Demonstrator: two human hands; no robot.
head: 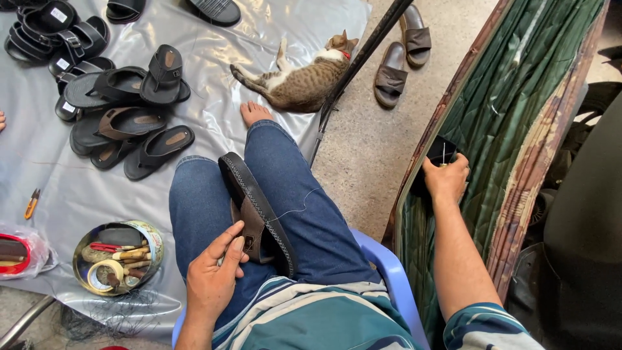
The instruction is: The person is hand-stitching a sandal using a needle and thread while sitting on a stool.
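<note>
On your lap, resting across your jeans (291, 188), a dark sandal (256, 210) lies on its edge with the stitched sole rim turned up. Your left hand (214, 275) grips it near the heel end, fingers curled closed around the strap side and thumb pressed against the sole. A thin thread (299, 206) runs from the sandal across your right thigh. Your right hand (447, 178) is stretched well away to the right, closed on a small dark thing (443, 150) at the edge of the green quilted cloth (512, 129); what exactly it pinches is too small to tell. You sit on a blue plastic chair (392, 272).

To your left, on the silver sheet (214, 84), a heap of dark sandals (116, 104) lies near your knee, and a round tin (116, 258) of tools and tape sits just beside your left leg. A small orange-handled clipper (31, 204) lies further left. Beyond your bare foot (254, 113) a tabby cat (298, 74) sprawls on its side, next to a dark pole (356, 71) that slants across the floor. Two brown slides (402, 55) lie on the concrete beyond the pole.
</note>
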